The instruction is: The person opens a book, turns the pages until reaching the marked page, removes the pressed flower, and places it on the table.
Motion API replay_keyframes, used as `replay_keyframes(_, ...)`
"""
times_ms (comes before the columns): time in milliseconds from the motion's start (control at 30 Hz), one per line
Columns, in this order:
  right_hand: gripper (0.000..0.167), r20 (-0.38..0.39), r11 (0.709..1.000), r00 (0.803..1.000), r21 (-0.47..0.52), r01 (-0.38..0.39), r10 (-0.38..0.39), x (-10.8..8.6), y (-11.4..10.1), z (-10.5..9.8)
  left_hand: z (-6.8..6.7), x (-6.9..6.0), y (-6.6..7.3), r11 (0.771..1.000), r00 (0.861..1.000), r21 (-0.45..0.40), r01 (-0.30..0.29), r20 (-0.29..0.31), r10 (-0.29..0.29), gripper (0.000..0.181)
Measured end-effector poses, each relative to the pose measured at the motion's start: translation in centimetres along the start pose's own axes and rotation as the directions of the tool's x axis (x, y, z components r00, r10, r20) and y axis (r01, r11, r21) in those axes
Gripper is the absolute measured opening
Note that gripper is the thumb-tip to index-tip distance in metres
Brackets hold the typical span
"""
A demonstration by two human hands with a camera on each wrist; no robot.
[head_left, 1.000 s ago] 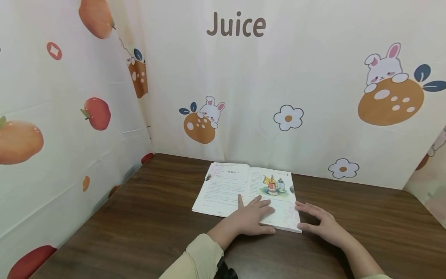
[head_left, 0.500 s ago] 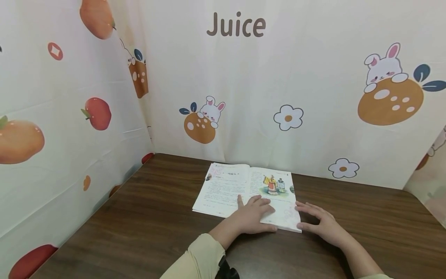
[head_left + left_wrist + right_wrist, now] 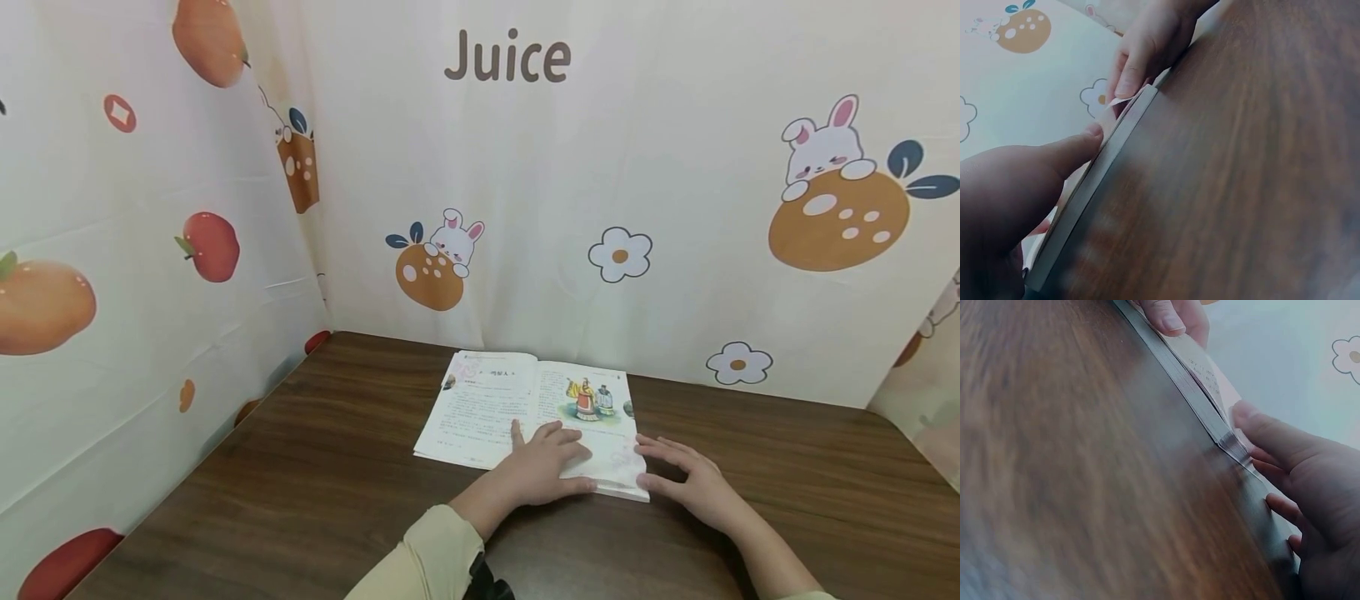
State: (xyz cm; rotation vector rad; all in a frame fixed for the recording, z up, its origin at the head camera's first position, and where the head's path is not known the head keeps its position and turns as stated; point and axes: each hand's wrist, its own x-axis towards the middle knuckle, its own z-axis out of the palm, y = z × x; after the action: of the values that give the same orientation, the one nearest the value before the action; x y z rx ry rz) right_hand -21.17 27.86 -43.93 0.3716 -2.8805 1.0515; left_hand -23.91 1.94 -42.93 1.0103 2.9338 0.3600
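An open book point(image 3: 480, 408) with printed text and a colour picture of two robed figures lies flat near the back of the table. My left hand point(image 3: 542, 468) rests on it with fingers spread over the pages, its thumb along the front edge. At the book's right edge is my right hand point(image 3: 693, 483), fingers loosely bent and thumb at the near corner. In the right wrist view that thumb touches a raised page point(image 3: 1207, 378), which bows up from the page block point(image 3: 1191, 394). A lifted page corner point(image 3: 1121, 100) also shows in the left wrist view. Whether the right fingers pinch it is unclear.
Around the book lies the dark wood-grain tabletop point(image 3: 315, 467). A printed curtain point(image 3: 675, 183) hangs along the table's back edge, right behind the book. Another curtain point(image 3: 150, 333) runs down the left side.
My right thumb has shifted slightly up and left at the near corner, and the page edge there has lifted. The left hand stays almost still on the book.
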Motion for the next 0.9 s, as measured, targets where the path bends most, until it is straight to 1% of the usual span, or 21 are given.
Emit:
replay_keyframes(100, 0.047, -0.003, 1.000, 1.000, 0.011, -0.024, 0.024, -0.1, -0.2, 0.0, 0.1, -0.1, 0.1, 1.000, 0.999, 0.004, -0.002, -0.038, 0.002, 0.045)
replay_keyframes(233, 0.049, -0.016, 0.997, 0.999, 0.065, -0.039, 0.041, -0.2, -0.4, -0.1, 0.3, -0.2, 0.3, 1.000, 0.995, 0.016, -0.004, -0.103, 0.006, 0.030)
replay_keyframes(333, 0.051, -0.021, 0.994, 0.999, 0.098, -0.039, 0.041, -0.3, -0.5, -0.1, 0.3, -0.2, 0.4, 1.000, 0.989, 0.021, 0.007, -0.145, -0.004, 0.027)
replay_keyframes(400, 0.052, -0.019, 0.994, 0.999, 0.101, -0.039, 0.041, -0.3, -0.6, -0.1, 0.2, -0.2, 0.4, 1.000, 0.983, 0.007, 0.027, -0.182, -0.025, 0.029)
replay_keyframes(467, 0.051, -0.021, 0.994, 0.999, 0.107, -0.030, 0.033, -0.3, -0.6, -0.1, 0.0, -0.2, 0.3, 0.999, 0.970, -0.005, 0.044, -0.239, -0.044, 0.034)
replay_keyframes(500, 0.050, -0.024, 0.994, 0.999, 0.107, -0.024, 0.027, -0.3, -0.6, 0.0, -0.1, -0.2, 0.2, 0.999, 0.959, -0.007, 0.047, -0.281, -0.047, 0.038)
replay_keyframes(533, 0.050, -0.027, 0.994, 0.999, 0.108, -0.018, 0.021, -0.3, -0.6, 0.0, -0.2, -0.3, 0.0, 0.999, 0.942, -0.012, 0.045, -0.333, -0.046, 0.042)
replay_keyframes(567, 0.049, -0.029, 0.994, 0.999, 0.109, -0.012, 0.015, -0.3, -0.5, 0.1, -0.4, -0.3, -0.1, 0.999, 0.921, -0.008, 0.039, -0.388, -0.039, 0.048)
replay_keyframes(600, 0.048, -0.032, 0.994, 0.999, 0.106, -0.005, 0.009, -0.3, -0.5, 0.1, -0.6, -0.4, -0.3, 1.000, 0.894, 0.005, 0.029, -0.447, -0.023, 0.055)
replay_keyframes(633, 0.047, -0.036, 0.995, 0.999, 0.101, 0.000, 0.004, -0.3, -0.5, 0.1, -0.8, -0.4, -0.6, 1.000, 0.863, 0.025, 0.017, -0.505, -0.002, 0.061)
replay_keyframes(700, 0.047, -0.042, 0.996, 0.999, 0.088, 0.004, -0.001, -0.3, -0.5, 0.1, -1.4, -0.5, -1.2, 0.998, 0.794, 0.067, -0.004, -0.607, 0.043, 0.073)
replay_keyframes(733, 0.047, -0.043, 0.997, 0.999, 0.083, 0.005, -0.002, -0.3, -0.5, 0.1, -1.8, -0.5, -1.5, 0.996, 0.761, 0.091, -0.007, -0.645, 0.064, 0.076)
replay_keyframes(767, 0.047, -0.043, 0.997, 0.999, 0.080, 0.005, -0.002, -0.3, -0.5, 0.1, -2.1, -0.5, -1.8, 0.993, 0.739, 0.122, -0.002, -0.669, 0.084, 0.078)
replay_keyframes(800, 0.047, -0.044, 0.997, 0.999, 0.076, 0.005, -0.002, -0.3, -0.5, 0.1, -2.4, -0.5, -2.1, 0.988, 0.726, 0.156, 0.011, -0.680, 0.099, 0.079)
replay_keyframes(833, 0.047, -0.045, 0.997, 0.999, 0.075, 0.004, -0.001, -0.3, -0.6, 0.1, -2.7, -0.5, -2.3, 0.981, 0.725, 0.191, 0.029, -0.680, 0.111, 0.078)
replay_keyframes(867, 0.047, -0.045, 0.997, 0.999, 0.073, 0.002, 0.001, -0.2, -0.6, 0.0, -3.0, -0.5, -2.6, 0.973, 0.736, 0.226, 0.053, -0.667, 0.115, 0.077)
replay_keyframes(900, 0.047, -0.044, 0.997, 0.999, 0.073, 0.000, 0.004, -0.2, -0.6, 0.0, -3.2, -0.5, -2.8, 0.961, 0.754, 0.265, 0.081, -0.646, 0.114, 0.074)
